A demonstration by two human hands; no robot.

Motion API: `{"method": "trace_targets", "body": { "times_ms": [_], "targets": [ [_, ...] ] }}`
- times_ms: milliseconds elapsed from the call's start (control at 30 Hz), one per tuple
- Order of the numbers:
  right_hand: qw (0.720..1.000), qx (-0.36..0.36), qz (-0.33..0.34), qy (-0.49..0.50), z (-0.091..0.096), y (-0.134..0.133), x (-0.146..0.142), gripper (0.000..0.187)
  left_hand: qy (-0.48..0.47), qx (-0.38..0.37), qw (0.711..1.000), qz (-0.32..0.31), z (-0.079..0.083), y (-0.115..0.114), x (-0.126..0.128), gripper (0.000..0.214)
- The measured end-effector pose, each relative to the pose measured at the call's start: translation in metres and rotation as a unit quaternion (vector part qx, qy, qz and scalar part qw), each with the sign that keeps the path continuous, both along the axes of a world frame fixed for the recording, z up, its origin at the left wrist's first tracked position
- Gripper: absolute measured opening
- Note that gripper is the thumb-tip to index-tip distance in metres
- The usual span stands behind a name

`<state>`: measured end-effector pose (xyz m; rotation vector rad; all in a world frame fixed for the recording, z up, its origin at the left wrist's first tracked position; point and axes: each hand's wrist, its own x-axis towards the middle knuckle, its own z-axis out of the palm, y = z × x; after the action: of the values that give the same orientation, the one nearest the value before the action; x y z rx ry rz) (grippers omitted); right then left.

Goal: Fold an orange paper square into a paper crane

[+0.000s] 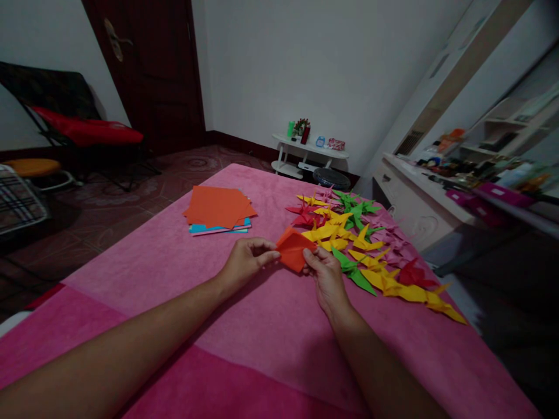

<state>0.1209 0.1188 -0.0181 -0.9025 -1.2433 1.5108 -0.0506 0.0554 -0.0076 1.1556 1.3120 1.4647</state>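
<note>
A partly folded orange paper (293, 249) is held just above the pink cloth (244, 326). My left hand (247, 262) pinches its left corner with fingers closed. My right hand (325, 276) grips its right edge, thumb on top. Right of my hands lie several folded paper cranes (349, 238) in yellow, green, red and pink, spread in rows toward the cloth's right edge. A stack of flat paper sheets (218, 208), orange on top with blue and pink beneath, rests farther back on the left.
The pink cloth covers a broad flat surface. A folding chair with a red cushion (87, 131) and a dark door (152, 70) stand at the back left. A small white shelf (308, 152) is against the far wall. A cluttered dresser (437, 186) runs along the right.
</note>
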Motion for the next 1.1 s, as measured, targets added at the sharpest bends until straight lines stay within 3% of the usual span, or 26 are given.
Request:
{"method": "trace_targets", "body": {
  "times_ms": [267,400,533,667,867,1100],
  "targets": [
    [0.998,0.058,-0.012,-0.025,-0.005,0.0,0.001,0.024,-0.005,0.02,0.998,0.053,-0.002,0.0,0.005,0.021],
    [0.998,0.057,-0.015,-0.027,-0.005,0.0,0.002,0.026,-0.014,0.024,0.999,0.018,-0.002,-0.001,0.004,0.022],
    [0.996,0.076,0.0,-0.039,-0.006,0.0,0.004,0.026,-0.028,-0.002,0.999,-0.029,0.0,-0.002,0.002,0.05],
    [0.99,0.113,0.017,-0.078,-0.005,-0.003,0.004,0.028,-0.023,-0.03,0.996,-0.083,-0.002,-0.001,0.002,0.034],
    [0.99,0.127,0.015,-0.059,0.004,-0.007,0.0,0.025,-0.036,-0.052,0.995,-0.08,-0.007,0.0,0.001,0.039],
    [0.981,0.162,-0.04,-0.095,0.002,-0.004,0.002,0.028,-0.013,-0.039,0.993,-0.113,-0.009,-0.002,0.001,0.046]
  ]
}}
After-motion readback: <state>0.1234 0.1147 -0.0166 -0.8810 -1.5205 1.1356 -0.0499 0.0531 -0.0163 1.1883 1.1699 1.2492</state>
